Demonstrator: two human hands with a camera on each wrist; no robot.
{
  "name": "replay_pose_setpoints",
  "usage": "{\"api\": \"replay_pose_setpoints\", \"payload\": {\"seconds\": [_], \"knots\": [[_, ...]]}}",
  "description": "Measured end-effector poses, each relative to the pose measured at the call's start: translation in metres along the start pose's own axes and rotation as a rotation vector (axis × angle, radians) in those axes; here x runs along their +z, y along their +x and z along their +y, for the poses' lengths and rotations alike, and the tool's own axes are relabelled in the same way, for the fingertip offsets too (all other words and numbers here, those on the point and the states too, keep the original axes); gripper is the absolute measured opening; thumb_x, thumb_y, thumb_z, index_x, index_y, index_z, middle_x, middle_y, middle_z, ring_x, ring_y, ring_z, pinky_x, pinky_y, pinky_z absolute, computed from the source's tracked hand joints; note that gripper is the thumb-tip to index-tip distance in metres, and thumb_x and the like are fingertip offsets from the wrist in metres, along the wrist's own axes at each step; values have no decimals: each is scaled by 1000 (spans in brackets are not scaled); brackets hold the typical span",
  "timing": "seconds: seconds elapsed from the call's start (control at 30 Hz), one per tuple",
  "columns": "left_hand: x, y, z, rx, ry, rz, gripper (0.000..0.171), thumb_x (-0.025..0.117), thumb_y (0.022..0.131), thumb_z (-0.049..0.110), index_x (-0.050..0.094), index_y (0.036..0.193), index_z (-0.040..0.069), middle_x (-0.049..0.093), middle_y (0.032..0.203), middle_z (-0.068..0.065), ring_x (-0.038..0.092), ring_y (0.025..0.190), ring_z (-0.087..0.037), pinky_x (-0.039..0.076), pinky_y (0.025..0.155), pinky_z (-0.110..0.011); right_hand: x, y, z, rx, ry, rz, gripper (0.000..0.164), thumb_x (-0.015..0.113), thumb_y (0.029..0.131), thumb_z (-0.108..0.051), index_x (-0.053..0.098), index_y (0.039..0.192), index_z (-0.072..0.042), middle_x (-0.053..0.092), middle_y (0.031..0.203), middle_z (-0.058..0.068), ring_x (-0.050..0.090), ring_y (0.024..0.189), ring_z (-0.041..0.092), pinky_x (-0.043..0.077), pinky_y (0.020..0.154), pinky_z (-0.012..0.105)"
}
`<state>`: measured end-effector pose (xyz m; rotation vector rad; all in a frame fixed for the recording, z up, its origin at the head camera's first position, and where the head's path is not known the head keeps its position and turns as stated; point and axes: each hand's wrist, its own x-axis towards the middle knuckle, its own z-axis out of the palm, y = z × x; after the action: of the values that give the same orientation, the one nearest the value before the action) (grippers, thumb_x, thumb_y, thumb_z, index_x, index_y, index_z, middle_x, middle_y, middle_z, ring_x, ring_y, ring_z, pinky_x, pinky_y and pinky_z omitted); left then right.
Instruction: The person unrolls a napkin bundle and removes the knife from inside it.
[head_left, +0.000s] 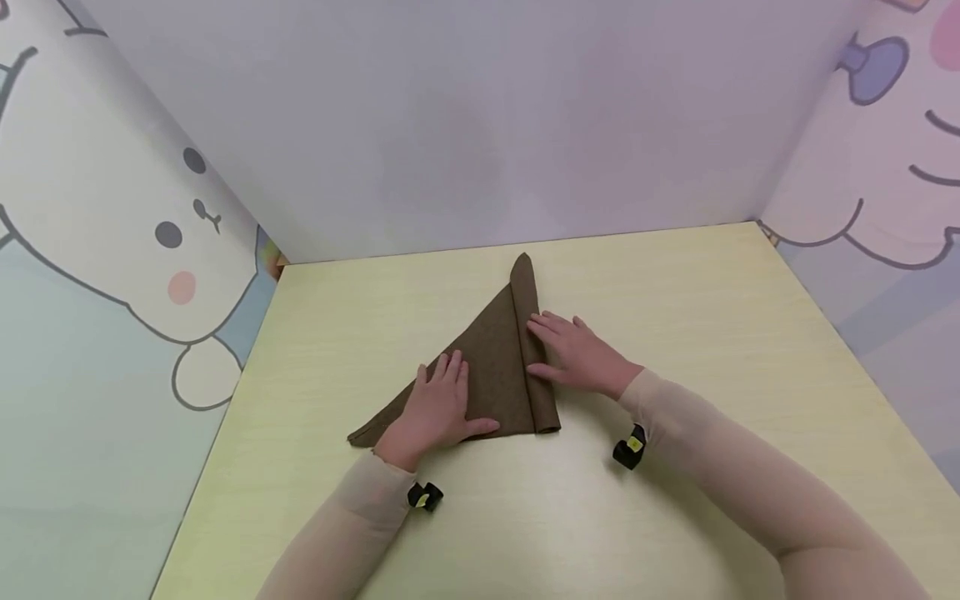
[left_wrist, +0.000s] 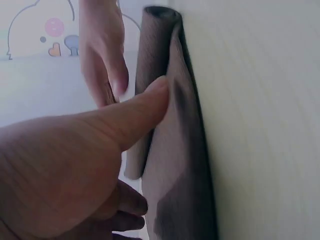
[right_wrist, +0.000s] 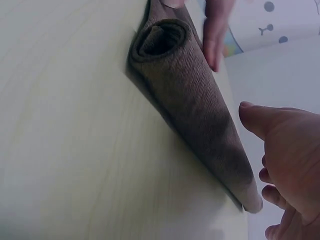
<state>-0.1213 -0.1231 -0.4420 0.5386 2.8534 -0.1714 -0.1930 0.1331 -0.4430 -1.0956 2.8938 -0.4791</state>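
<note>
A brown cloth lies on the table as a triangle, its right side rolled into a tube. In the right wrist view the end of the rolled cloth shows a spiral of layers. My left hand rests on the flat part of the cloth, fingers extended and thumb pointing right. My right hand touches the right side of the roll with fingertips and thumb, its fingers fairly straight. In the left wrist view the left thumb lies over the cloth close to the roll.
The pale wooden table meets a plain wall at the back. Side panels with cartoon animals stand left and right. A small black device is at the left wrist, another black device at the right.
</note>
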Motion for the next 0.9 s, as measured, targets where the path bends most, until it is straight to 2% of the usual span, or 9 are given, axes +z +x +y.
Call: {"api": "replay_pose_setpoints", "payload": {"seconds": [0.13, 0.3, 0.5, 0.9], "knots": [[-4, 9, 14, 2, -33, 0, 109, 37, 82, 81, 22, 151, -2, 12, 157, -22, 14, 143, -41, 19, 111, -57, 7, 11, -10, 11, -55, -43, 80, 58, 91, -54, 35, 148, -3, 32, 154, 13, 23, 143, 30, 22, 107, 63], [-2, 16, 24, -52, -55, -51, 114, 37, 79, 84, 20, 151, -2, 9, 158, -23, 11, 143, -44, 19, 110, -58, 17, 20, -21, 34, -77, -92, 85, 55, 90, -58, 31, 150, -4, 24, 157, 13, 13, 146, 30, 18, 107, 65], [2, 16, 25, -108, -78, -92, 121, 39, 73, 88, 13, 153, 1, 5, 158, -22, 7, 143, -43, 18, 110, -58, 24, 23, -26, 71, -106, -109, 88, 54, 89, -61, 29, 151, -3, 19, 158, 13, 9, 146, 29, 19, 107, 65], [1, 15, 23, -101, -9, -83, 124, 37, 70, 91, 17, 153, 1, 10, 158, -23, 13, 142, -45, 22, 109, -58, 24, 21, -23, 78, -99, -103, 89, 56, 89, -61, 29, 150, -2, 19, 158, 13, 10, 146, 29, 20, 106, 66]]}}
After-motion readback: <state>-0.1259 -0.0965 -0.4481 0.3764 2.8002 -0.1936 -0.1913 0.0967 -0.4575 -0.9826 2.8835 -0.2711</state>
